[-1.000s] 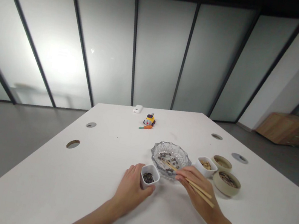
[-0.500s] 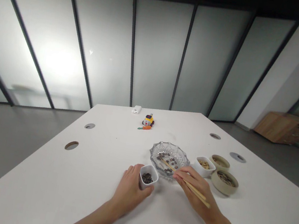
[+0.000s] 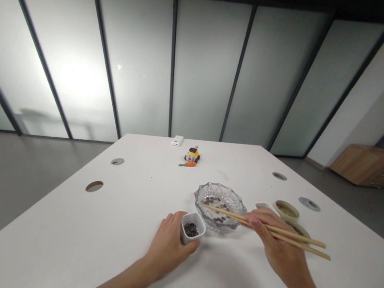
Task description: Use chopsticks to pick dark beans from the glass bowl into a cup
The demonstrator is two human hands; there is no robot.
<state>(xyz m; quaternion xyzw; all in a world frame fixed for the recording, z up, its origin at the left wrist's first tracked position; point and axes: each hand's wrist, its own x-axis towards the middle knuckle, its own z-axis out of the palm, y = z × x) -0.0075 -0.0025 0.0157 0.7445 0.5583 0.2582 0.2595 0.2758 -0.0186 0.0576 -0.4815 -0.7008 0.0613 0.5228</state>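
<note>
My left hand (image 3: 168, 243) is wrapped round a small white square cup (image 3: 192, 228) that holds dark beans. Just right of it stands a cut-glass bowl (image 3: 219, 204) with more dark beans scattered inside. My right hand (image 3: 278, 244) grips a pair of wooden chopsticks (image 3: 266, 227). Their tips reach over the glass bowl's left part, and the far ends stick out to the right past my hand.
Behind my right hand stand a white square dish (image 3: 263, 206) and two beige bowls (image 3: 287, 210), partly hidden. A small yellow toy (image 3: 192, 154), an orange carrot piece (image 3: 188, 164) and a white box (image 3: 177, 140) lie at the table's far end. Round cable holes (image 3: 94, 186) dot the white table (image 3: 95, 236).
My right hand has risen and swung the chopsticks nearly level, tips still over the glass bowl. It now covers the dishes behind it. The left hand keeps its hold on the cup.
</note>
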